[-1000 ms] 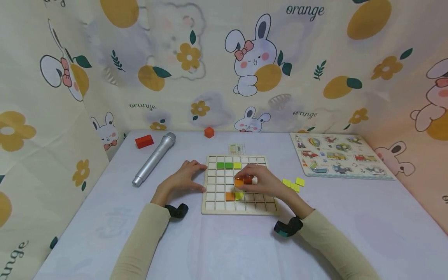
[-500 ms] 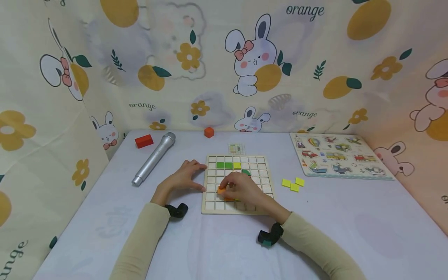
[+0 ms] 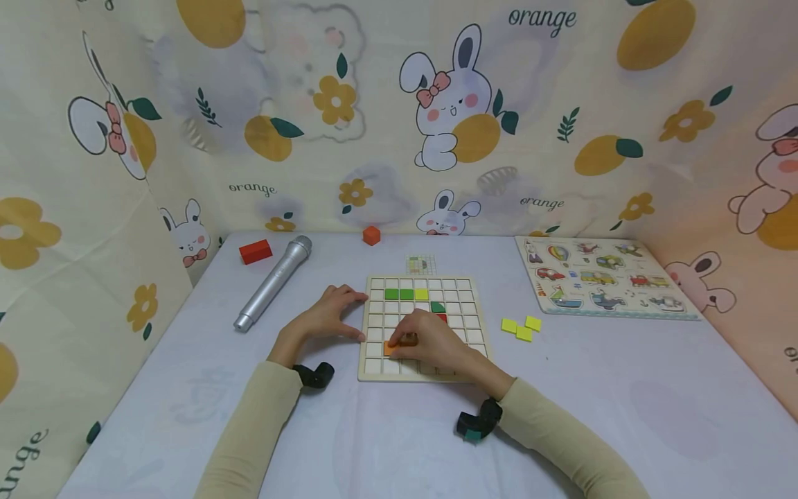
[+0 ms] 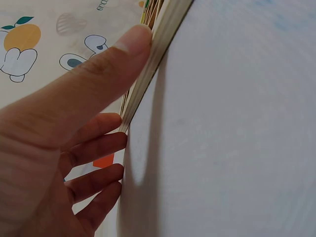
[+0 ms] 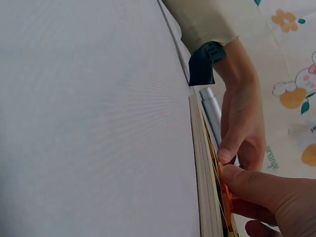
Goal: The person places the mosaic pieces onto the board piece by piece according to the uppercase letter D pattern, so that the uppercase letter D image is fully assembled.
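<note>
A wooden grid board (image 3: 383,374) with white cells lies at the middle of the table. My right hand (image 3: 430,341) is over its lower left part, thumb and fingertips pinching an orange square tile (image 3: 389,348) at a cell. The hand hides several cells near it. My left hand (image 3: 327,317) touches the board's left edge with fingers and thumb spread apart; the left wrist view shows the thumb (image 4: 136,42) at the rim. On the board lie two green tiles (image 3: 399,294), a yellow tile (image 3: 421,294), a dark green rounded piece (image 3: 438,307) and a red piece (image 3: 442,317).
Several loose yellow tiles (image 3: 524,333) lie right of the board. A silver microphone (image 3: 274,283) and a red block (image 3: 255,251) are at the left. Behind the board are an orange-red block (image 3: 371,235) and a small pattern card (image 3: 421,264). A picture puzzle board (image 3: 598,281) lies back right.
My right hand has moved left and down across the board with the orange tile, uncovering the dark green and red pieces. My left hand has stayed at the board's edge.
</note>
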{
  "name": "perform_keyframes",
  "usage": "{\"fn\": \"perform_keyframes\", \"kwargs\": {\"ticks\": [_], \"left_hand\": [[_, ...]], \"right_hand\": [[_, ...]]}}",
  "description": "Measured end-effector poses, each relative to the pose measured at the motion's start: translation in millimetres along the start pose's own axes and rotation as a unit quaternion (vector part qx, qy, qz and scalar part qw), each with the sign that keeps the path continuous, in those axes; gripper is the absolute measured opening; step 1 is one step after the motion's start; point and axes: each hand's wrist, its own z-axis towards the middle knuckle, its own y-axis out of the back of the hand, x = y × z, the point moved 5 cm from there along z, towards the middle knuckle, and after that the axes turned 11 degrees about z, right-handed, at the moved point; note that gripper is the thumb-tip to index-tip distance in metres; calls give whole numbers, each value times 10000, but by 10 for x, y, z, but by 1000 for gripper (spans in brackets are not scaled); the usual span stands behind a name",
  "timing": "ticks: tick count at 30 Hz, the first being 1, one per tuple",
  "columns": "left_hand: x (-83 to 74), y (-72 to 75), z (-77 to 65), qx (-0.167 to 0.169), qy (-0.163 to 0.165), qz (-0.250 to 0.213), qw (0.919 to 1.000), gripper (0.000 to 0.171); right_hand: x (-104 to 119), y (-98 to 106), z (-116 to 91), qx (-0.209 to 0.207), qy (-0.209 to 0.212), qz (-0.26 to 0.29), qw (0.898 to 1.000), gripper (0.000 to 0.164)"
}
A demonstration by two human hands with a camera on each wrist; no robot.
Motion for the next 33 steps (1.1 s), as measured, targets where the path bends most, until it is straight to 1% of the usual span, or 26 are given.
{"fn": "perform_keyframes", "kwargs": {"ticks": [4,11,15,18,20,23,29,33], "left_hand": [[0,-3,2,-6,-18,-16,10000,80],[-2,4,-2,5,5,-23,10000,79],[-2,4,-5,-15,8,-20,10000,79],[5,-12,-4,-2,19,-38,10000,79],[11,-24,2,9,35,-40,10000,80],[15,-41,14,14,52,-20,10000,81],[16,-42,16,24,134,-25,9999,82],[17,-31,3,23,126,-14,9999,82]], "right_hand": [[21,-3,0,74,74,1,9999,14],[13,-21,-8,165,-74,-135,9997,19],[8,-27,-12,254,-46,-275,9993,22],[-2,3,-20,304,-44,-205,9993,26],[-17,59,-26,264,-22,-91,9996,28],[-51,196,-60,61,96,69,9999,29],[-132,563,-213,-455,376,20,9983,26],[-211,810,-368,-799,215,-5,9966,26]]}}
